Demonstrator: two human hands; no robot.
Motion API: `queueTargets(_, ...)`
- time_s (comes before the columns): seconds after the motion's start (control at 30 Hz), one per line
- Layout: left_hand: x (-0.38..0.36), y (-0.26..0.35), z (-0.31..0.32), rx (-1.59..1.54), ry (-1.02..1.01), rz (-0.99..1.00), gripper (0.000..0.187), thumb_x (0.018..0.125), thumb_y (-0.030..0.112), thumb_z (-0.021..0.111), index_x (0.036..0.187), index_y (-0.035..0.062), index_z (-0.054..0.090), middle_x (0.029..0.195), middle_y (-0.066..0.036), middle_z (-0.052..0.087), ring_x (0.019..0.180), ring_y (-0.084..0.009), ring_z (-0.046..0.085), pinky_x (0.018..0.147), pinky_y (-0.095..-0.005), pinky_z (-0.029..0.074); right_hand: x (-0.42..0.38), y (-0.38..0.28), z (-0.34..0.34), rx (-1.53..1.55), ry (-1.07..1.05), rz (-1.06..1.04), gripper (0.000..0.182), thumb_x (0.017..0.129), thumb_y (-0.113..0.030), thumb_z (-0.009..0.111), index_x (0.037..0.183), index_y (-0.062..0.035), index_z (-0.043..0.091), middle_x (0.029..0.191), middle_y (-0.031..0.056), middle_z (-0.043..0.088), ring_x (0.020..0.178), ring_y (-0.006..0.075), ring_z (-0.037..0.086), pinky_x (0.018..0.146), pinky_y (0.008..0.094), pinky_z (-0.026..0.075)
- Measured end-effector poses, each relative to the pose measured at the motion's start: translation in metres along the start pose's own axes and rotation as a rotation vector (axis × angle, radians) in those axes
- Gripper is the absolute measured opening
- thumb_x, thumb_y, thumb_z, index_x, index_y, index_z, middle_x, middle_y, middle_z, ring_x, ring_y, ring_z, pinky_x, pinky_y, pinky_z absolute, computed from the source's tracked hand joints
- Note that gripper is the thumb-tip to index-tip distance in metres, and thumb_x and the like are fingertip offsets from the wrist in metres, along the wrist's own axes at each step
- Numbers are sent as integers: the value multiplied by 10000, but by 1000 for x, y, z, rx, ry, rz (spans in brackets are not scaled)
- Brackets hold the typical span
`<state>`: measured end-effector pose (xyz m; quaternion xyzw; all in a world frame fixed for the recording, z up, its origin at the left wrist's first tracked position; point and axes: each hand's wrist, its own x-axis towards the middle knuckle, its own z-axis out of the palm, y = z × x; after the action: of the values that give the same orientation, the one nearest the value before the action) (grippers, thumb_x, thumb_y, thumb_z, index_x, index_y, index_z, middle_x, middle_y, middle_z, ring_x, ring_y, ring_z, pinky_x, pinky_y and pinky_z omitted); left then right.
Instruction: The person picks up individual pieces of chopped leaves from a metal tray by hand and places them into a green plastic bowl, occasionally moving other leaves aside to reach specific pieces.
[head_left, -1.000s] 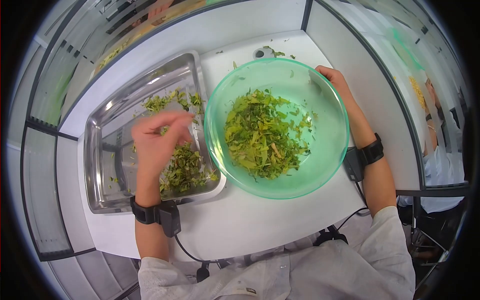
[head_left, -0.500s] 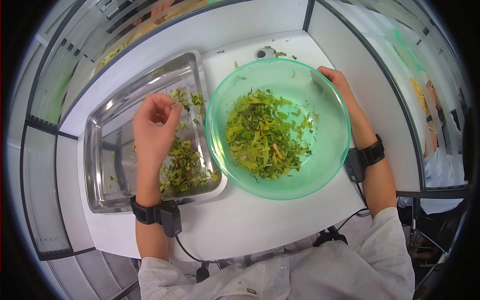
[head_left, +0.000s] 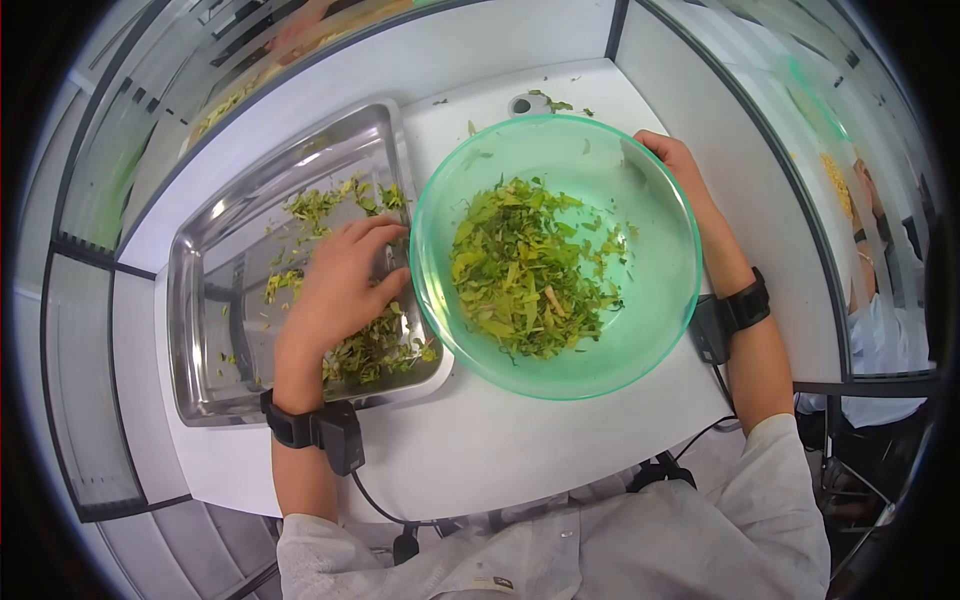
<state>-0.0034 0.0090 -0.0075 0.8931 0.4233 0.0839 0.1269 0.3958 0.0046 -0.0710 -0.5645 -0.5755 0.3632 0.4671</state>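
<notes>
My left hand (head_left: 345, 280) is over the right side of a shiny metal tray (head_left: 205, 375), near its wall, with fingers curved and the thumb apart. No held thing shows in it. Under and below this hand lies a pile of green leaves (head_left: 370, 355), partly hidden by it; looser leaf bits (head_left: 318, 207) lie farther up the tray. My right hand (head_left: 672, 160) grips the far right rim of a translucent green bowl (head_left: 640, 330), its fingertips partly hidden. A heap of torn green and yellowish leaves (head_left: 525, 275) with a few pale bits sits in the bowl.
The white table (head_left: 500, 450) has low partition walls (head_left: 500, 50) behind and at both sides. Leaf scraps (head_left: 555, 105) lie near a round cable hole (head_left: 521, 106). Cables (head_left: 700, 435) run from my wrist straps. Beyond the right panel is another person's hand (head_left: 863, 180).
My left hand has gone from a raised pinch down and right toward the tray's right wall, and its fingers have spread. More leaf bits show at the tray's top. The right hand stays at the rim.
</notes>
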Motion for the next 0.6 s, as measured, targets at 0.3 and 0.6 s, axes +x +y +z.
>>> queueTargets(0.3,-1,3,1,-20,137,-162,162,733,117,726,888,83,694,821,-61,649,781,-240,625,721,-361,497,-1,-2,1,-16,7,12,296,917,-229,619,717,-47,497,654,-63,462,627,17,397,538,211,355)
queueTargets(0.6,6,6,-1,-359,386,-240,116,800,54,697,915,54,676,775,1,667,665,-69,572,600,-241,452,0,-2,0,-18,5,19,271,912,-221,616,731,-42,525,654,-57,479,627,21,410,544,214,368)
